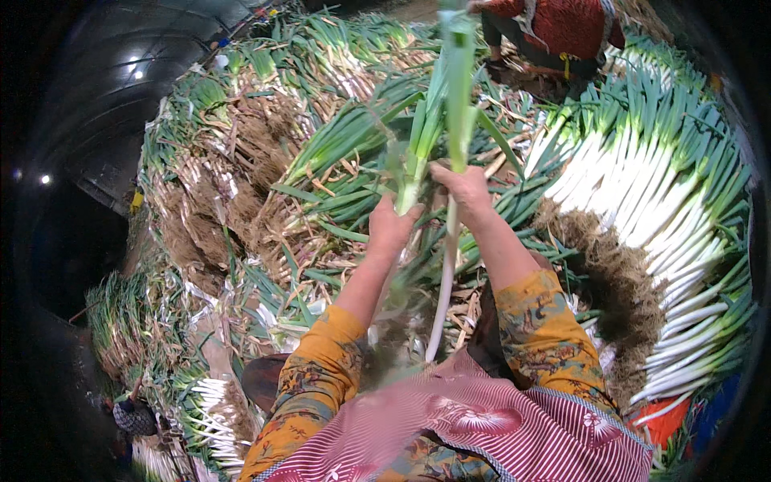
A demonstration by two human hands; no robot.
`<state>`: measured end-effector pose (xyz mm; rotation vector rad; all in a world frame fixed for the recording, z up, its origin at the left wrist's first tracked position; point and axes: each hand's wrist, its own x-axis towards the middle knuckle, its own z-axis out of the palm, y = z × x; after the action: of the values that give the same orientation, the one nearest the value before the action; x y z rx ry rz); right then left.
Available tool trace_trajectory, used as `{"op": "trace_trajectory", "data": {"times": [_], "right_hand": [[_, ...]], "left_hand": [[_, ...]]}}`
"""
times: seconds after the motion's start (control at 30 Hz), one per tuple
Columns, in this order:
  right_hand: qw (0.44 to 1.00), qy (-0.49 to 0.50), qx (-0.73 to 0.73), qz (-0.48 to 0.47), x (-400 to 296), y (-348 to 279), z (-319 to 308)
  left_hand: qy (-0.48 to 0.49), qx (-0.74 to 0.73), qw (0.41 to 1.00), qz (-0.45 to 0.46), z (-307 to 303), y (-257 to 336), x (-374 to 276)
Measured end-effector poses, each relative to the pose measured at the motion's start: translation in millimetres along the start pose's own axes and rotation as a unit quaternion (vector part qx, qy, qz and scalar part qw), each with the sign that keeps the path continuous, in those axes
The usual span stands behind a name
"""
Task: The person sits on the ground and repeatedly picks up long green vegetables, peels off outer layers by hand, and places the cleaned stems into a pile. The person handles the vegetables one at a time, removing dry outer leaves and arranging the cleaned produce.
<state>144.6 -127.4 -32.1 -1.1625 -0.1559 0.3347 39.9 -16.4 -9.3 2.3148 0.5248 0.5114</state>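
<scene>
My left hand point(390, 228) grips a green onion stalk point(421, 141) near where its pale stem turns green. Beside it, my right hand point(467, 188) is closed around another long green onion point(447, 271), whose white stem hangs down towards my lap and whose leaves rise past the top of the view. Both onions stand roughly upright in front of me and are slightly apart. A patch of blur hides part of the lower stem below my left hand. Loose green leaves point(346, 141) and dry peelings lie under my hands.
Cleaned green onions point(626, 162) with white stems and brown roots point(626, 289) form a curved pile on my right. Unpeeled onions with earthy roots point(253, 144) are heaped on the left. A person in a red top point(569, 27) crouches at the far side. An apron point(482, 416) covers my lap.
</scene>
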Motion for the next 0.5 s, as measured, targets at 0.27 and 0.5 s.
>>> {"op": "trace_trajectory", "data": {"times": [0.27,0.5], "right_hand": [[0.987,-0.026,0.154,0.047,-14.9,-15.4,27.0],[0.952,-0.160,0.252,0.070,-13.4,-14.5,25.5]], "left_hand": [[-0.053,-0.252,0.965,-0.053,1.6,-9.4,-10.7],[-0.227,-0.580,0.762,-0.175,-17.6,-14.0,-5.6]]}}
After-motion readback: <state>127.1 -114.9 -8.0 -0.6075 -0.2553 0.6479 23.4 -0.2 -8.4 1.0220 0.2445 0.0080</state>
